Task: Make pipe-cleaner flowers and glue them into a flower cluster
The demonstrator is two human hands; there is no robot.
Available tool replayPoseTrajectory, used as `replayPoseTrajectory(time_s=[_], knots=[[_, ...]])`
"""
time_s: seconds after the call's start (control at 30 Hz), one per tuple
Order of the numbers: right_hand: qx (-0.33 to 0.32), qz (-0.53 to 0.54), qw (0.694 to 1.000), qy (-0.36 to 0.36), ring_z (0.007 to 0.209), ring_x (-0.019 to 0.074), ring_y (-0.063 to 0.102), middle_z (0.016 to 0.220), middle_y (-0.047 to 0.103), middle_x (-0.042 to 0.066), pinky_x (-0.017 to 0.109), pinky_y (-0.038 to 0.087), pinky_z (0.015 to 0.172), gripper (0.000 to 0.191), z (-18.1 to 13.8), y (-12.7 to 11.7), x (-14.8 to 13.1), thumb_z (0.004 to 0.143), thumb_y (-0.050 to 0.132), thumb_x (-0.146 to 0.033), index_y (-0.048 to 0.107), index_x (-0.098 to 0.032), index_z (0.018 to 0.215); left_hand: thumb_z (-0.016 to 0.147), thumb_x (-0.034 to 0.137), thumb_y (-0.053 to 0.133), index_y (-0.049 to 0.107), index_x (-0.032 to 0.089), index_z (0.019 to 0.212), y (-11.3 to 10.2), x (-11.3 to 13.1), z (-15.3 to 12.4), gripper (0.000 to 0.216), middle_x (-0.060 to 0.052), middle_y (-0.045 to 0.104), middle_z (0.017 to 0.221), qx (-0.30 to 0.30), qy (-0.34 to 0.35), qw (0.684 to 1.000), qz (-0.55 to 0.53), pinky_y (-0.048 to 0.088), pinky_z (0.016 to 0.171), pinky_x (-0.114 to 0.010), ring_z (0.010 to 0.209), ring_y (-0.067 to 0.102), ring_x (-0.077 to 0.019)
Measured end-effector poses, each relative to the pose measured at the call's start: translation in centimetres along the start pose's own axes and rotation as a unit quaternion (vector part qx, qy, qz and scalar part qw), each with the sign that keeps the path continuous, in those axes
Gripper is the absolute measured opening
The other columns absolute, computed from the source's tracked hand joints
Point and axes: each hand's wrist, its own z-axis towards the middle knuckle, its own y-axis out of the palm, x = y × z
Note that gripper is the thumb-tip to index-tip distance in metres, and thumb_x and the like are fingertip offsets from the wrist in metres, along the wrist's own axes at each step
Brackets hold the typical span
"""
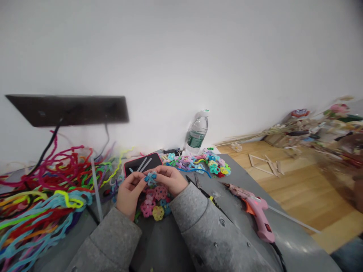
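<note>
Between the fingertips of my left hand (131, 192) and my right hand (171, 180) is a small light-blue pipe-cleaner flower (151, 178). Both hands are closed in a pinch on it, one from each side. Right below them on the grey table lie pink pipe-cleaner flowers (161, 192), a yellow flower (158, 213) and blue ones. Behind my fingers lies a phone (150, 163) with a red edge and several clear glue sticks on it. Pliers (211, 198) with black and yellow handles rest beside my right sleeve.
A pink glue gun (259, 215) lies at right, its cord running off the front edge. Loose pipe cleaners (56, 196) heap up at left. A water bottle (197, 132) leans by the wall, near more finished flowers (214, 166). A wooden table (300, 181) with craft pieces adjoins.
</note>
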Motion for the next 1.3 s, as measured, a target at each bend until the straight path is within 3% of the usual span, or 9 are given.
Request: replayPoseTrajectory(time_s=[1.3], knots=[[0.009, 0.022, 1.0, 0.021, 0.067, 0.0117, 0.063, 0.079, 0.071, 0.004, 0.025, 0.046, 0.068, 0.027, -0.01, 0.03, -0.2, 0.058, 0.078, -0.034, 0.064, -0.013, 0.069, 0.067, 0.031, 0.071, 0.059, 0.017, 0.071, -0.21, -0.18, 0.09, 0.019, 0.004, 0.054, 0.062, -0.017, 0.004, 1.0, 0.017, 0.037, 0.048, -0.015, 0.054, 0.045, -0.0074]])
